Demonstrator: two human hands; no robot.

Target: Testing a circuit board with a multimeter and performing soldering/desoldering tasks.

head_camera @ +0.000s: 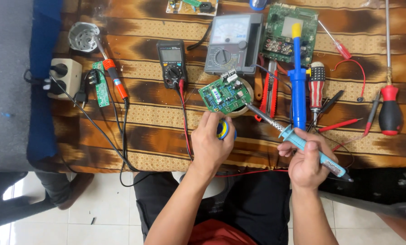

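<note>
At the far left, a white power strip [64, 77] sits by a small green board [102, 84] and an orange-handled soldering iron [113, 72]. A black digital multimeter [172, 63] lies further right. The left hand [210, 144] is closed around a blue-and-yellow solder spool [225, 130], just below the green circuit board [224, 95]. The right hand [308, 164] grips a light-blue soldering iron [302, 143], its tip touching that board's right edge. Beyond lie a blue desoldering pump [297, 86] and a red-handled screwdriver [389, 111].
</note>
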